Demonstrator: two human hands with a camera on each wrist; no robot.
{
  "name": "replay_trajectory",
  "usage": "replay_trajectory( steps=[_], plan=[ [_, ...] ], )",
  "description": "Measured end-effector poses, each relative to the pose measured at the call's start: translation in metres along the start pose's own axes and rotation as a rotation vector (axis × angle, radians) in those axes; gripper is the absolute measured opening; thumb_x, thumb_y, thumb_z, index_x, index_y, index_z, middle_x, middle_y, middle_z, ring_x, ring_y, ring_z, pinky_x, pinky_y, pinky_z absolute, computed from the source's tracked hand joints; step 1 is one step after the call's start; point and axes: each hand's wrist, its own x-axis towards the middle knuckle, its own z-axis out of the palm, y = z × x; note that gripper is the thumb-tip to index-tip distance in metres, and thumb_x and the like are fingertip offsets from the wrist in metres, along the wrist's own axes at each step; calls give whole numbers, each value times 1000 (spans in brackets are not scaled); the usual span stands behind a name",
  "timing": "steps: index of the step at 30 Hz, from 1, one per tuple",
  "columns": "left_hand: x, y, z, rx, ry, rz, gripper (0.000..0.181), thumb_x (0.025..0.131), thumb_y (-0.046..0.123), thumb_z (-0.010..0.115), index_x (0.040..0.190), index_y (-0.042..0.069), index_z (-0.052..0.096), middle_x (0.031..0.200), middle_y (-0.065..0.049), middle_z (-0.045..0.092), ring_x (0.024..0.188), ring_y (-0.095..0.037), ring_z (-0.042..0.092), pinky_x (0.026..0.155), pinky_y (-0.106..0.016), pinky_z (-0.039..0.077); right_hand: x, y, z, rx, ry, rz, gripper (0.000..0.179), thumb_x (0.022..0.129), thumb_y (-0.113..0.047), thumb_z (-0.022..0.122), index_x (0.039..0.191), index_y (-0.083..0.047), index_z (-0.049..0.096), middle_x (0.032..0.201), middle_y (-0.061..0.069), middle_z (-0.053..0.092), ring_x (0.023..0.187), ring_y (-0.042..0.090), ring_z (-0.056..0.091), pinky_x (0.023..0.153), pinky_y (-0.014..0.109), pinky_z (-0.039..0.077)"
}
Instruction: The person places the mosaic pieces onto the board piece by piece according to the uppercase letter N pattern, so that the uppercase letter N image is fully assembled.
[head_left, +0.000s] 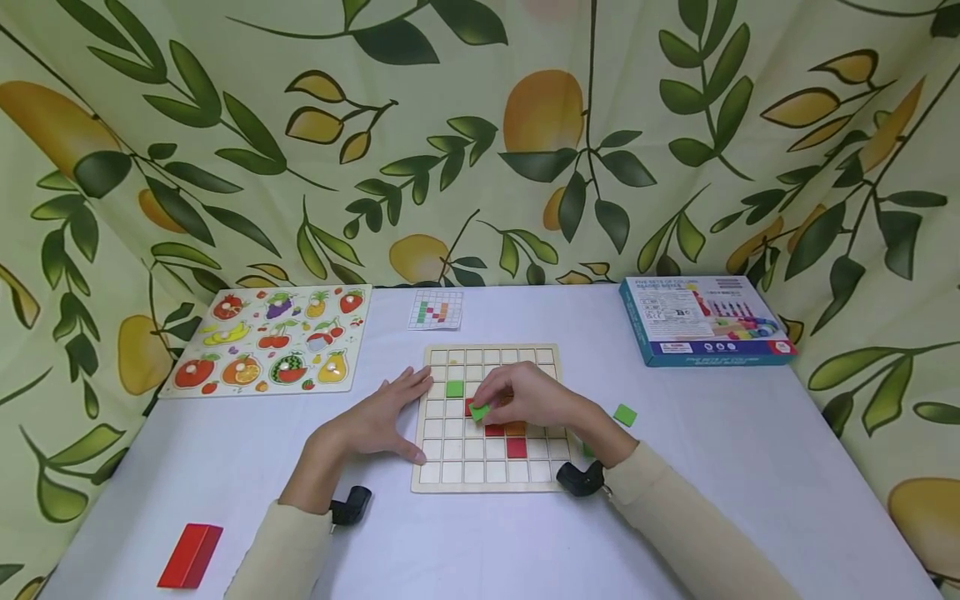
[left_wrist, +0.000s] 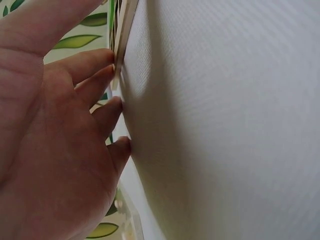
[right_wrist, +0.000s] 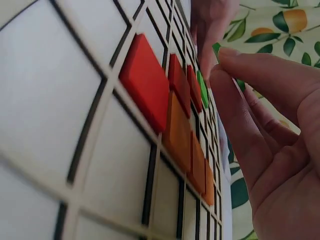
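Observation:
A wooden grid board (head_left: pixel 452 473) lies on the white table. My right hand (head_left: pixel 534 396) pinches a green square tile (head_left: pixel 478 412) between thumb and index finger, above the board's left-middle cells. Spread along the board's left edge, my left hand (head_left: pixel 375 419) touches it with thumb and fingertips. In the grid sit one green tile (head_left: pixel 454 389), red tiles such as the lowest one (head_left: pixel 517 448), and orange tiles (right_wrist: pixel 177 132) beside the reds. Loose on the table to the right are a green tile (head_left: pixel 626 414) and another (head_left: pixel 587 451) partly hidden by my right forearm.
Behind the board lies a small card (head_left: pixel 437 325) with a coloured grid pattern. A fruit puzzle board (head_left: pixel 255 393) lies at the back left, and a blue flat box (head_left: pixel 720 358) at the back right. A red block (head_left: pixel 190 556) stands near the front left.

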Motion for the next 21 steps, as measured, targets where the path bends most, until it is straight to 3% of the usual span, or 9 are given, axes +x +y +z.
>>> replay_trajectory(
  steps=[9, 21],
  plan=[
    [0, 1, -2, 5, -9, -5, 118, 66, 39, 95, 161, 12, 32, 174, -1, 17, 163, -31, 6, 132, -58, 9, 17, -14, 12, -34, 40, 50, 13, 83, -16, 85, 95, -20, 82, 93, -9, 76, 80, 5, 65, 73, 19, 56],
    [0, -1, -1, 9, -12, 22, 117, 66, 40, 95, 161, 10, 32, 174, -3, 17, 163, -33, 6, 131, -59, 9, 30, -16, 26, -182, 78, -3, 10, 82, -14, 86, 90, -13, 80, 88, -3, 73, 73, 1, 61, 67, 14, 53]
  ],
)
